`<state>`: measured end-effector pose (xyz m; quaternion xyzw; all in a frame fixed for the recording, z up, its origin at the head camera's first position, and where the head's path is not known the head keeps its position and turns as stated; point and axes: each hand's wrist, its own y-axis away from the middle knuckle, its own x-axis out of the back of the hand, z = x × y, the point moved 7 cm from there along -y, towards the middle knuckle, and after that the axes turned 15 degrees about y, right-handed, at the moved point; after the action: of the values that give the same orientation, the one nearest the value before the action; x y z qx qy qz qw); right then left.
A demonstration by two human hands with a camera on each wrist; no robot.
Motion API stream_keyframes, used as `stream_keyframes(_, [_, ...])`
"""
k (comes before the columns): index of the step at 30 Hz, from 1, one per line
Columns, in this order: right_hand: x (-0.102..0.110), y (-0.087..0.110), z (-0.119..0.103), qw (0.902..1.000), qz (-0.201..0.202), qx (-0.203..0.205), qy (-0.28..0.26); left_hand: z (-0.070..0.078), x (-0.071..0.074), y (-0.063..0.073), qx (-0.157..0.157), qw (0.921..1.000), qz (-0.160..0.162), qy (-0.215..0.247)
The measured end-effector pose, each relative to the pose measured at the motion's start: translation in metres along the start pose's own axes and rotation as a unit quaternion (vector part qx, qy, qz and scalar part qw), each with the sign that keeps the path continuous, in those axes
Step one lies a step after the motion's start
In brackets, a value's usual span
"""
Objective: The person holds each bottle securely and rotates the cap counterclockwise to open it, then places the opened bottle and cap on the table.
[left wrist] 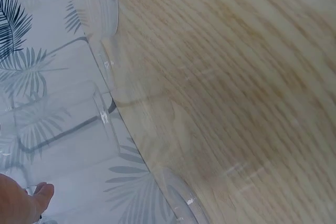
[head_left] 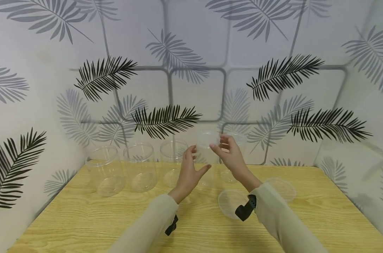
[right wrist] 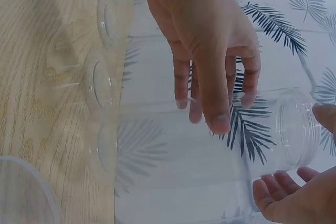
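Observation:
A clear plastic jar is held upright between both hands near the back of the table. Its frosted round lid sits at the mouth. My right hand grips the lid's rim, thumb and fingers spread around it, as the right wrist view also shows beside the lid. The left hand holds the jar's body lower down from the left, thumb in front. In the right wrist view the left hand reaches over the transparent wall. Whether the jar's base touches the table is hard to tell.
Three similar clear jars stand in a row to the left. Another jar is partly behind the right hand. Two round lids lie on the wooden table toward the right. A leaf-patterned wall borders the back.

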<state>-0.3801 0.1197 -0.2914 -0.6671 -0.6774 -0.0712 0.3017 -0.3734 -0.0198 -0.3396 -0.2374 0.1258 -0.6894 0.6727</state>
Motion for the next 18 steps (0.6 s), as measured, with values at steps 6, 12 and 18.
stream_keyframes(6, [0.004, 0.007, -0.003, 0.9987, -0.020, 0.027, 0.038, 0.003, 0.004, 0.007, 0.008, 0.9989, -0.035, 0.032])
stream_keyframes(12, [0.006, 0.009, -0.002, 0.9970, -0.046, 0.046, 0.042, 0.003, 0.005, 0.012, 0.019, 0.9945, -0.080, 0.065])
stream_keyframes(18, [0.004, 0.011, 0.000, 0.9946, -0.083, 0.049, 0.038, 0.003, 0.004, 0.016, 0.023, 0.9886, -0.119, 0.089])
